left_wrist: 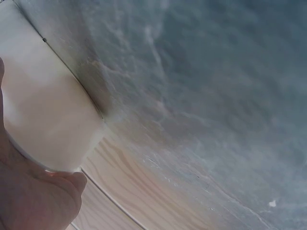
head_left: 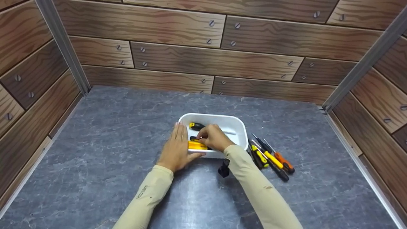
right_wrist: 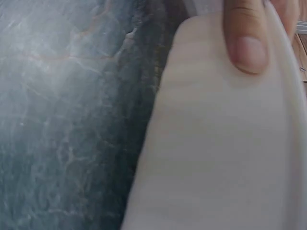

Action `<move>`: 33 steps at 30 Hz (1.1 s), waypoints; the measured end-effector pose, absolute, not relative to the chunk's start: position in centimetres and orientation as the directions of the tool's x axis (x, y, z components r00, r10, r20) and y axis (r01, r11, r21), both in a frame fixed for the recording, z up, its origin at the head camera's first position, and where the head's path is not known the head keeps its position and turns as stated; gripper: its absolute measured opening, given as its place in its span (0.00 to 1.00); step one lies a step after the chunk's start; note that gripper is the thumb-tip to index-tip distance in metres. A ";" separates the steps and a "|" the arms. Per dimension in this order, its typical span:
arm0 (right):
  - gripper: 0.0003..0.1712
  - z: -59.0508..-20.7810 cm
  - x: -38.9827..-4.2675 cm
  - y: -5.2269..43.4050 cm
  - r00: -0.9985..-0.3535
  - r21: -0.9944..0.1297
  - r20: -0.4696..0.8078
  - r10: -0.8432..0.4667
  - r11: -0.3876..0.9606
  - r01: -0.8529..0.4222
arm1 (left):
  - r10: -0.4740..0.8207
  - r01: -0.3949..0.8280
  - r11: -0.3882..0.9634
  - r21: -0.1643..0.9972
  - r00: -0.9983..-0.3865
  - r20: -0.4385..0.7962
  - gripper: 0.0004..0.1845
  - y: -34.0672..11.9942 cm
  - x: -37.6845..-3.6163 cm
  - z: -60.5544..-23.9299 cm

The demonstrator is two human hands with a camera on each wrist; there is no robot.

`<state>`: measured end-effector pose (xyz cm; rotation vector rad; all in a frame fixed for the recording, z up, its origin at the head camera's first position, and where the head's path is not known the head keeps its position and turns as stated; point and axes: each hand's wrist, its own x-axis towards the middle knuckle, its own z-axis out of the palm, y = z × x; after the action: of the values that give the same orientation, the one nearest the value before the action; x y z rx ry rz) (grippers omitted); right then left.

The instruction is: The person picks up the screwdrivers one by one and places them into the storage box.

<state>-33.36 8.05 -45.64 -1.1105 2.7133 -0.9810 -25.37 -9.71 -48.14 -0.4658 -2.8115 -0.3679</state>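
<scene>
A white plastic bin (head_left: 238,119) stands mid-table. My left hand (head_left: 175,149) rests on its left side with straight fingers, the thumb along the front wall. In the right wrist view that thumb (right_wrist: 247,52) presses the bin's outer wall (right_wrist: 216,143). Reaching inside, my right hand (head_left: 214,137) pinches a small black-handled screwdriver (head_left: 193,138); its far part is hidden by the fingers. Just in front of it lies a yellow handle (head_left: 197,145). A black and yellow screwdriver (head_left: 197,126) lies along the back of the bin, its shaft pointing right.
Right of the bin, several screwdrivers lie in a bunch, among them an orange-handled one (head_left: 281,159) and a yellow-handled one (head_left: 273,160). A black camera mount (head_left: 224,170) hangs under the right wrist. Wood-patterned walls (head_left: 178,57) enclose the grey marbled table (head_left: 127,117).
</scene>
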 end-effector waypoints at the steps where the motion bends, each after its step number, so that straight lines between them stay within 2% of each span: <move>1: 0.07 -45.7 -33.4 8.0 -0.738 -0.574 0.186 -0.649 0.538 -0.617 | 0.277 0.345 0.917 0.200 -0.912 0.302 0.62 -9.7 -25.4 -48.1; 13: 0.12 -46.5 -33.6 7.7 -0.741 -0.568 0.179 -0.647 0.548 -0.615 | 0.280 0.351 0.916 0.196 -0.907 0.314 0.62 -9.8 -25.3 -48.2; 18: 0.11 -46.6 -33.6 7.7 -0.747 -0.574 0.170 -0.643 0.552 -0.605 | 0.267 0.350 0.909 0.228 -0.906 0.327 0.62 -9.8 -25.3 -48.2; 28: 0.10 -46.4 -33.1 8.2 -0.763 -0.608 0.119 -0.636 0.561 -0.562 | 0.280 0.354 0.909 0.221 -0.910 0.307 0.62 -9.8 -25.2 -48.5; 33: 0.10 -45.7 -33.0 9.0 -0.765 -0.648 0.147 -0.627 0.523 -0.554 | 0.285 0.353 0.911 0.214 -0.913 0.290 0.62 -9.9 -25.5 -48.3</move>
<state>-33.03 8.97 -45.72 -1.0306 2.6489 -1.0684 -25.45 -9.88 -48.31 -0.4789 -2.8205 -0.3842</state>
